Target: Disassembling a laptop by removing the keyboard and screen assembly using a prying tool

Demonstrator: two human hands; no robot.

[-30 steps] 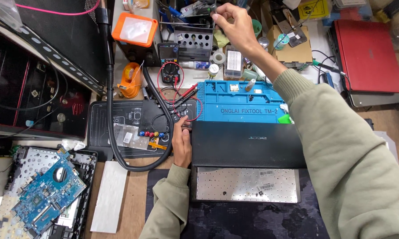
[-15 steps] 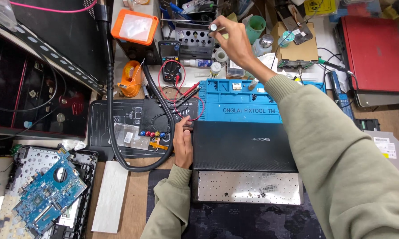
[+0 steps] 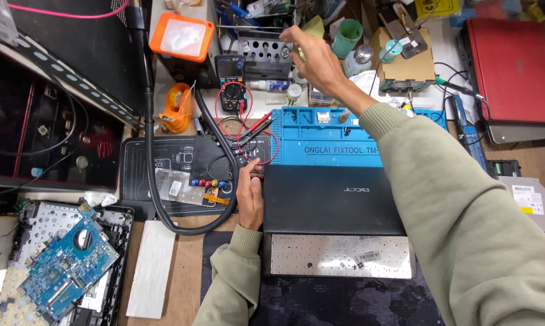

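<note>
My left hand lies against the left edge of a closed black laptop, fingertips at its back left corner beside the red and black probe leads. It holds nothing that I can see. My right hand is stretched out to the back of the bench, with its fingertips at a grey tool rack. I cannot make out whether those fingers hold a small tool. A detached keyboard lies face down in front of the laptop. A blue repair mat lies behind it.
A small multimeter with red leads stands behind a black mat. A thick black hose loops over that mat. A blue circuit board lies at the front left, a red laptop at the back right, and an optical drive at the right.
My right hand has drifted left along the back of the bench to the tool rack. My left hand has stayed at the laptop's left edge.
</note>
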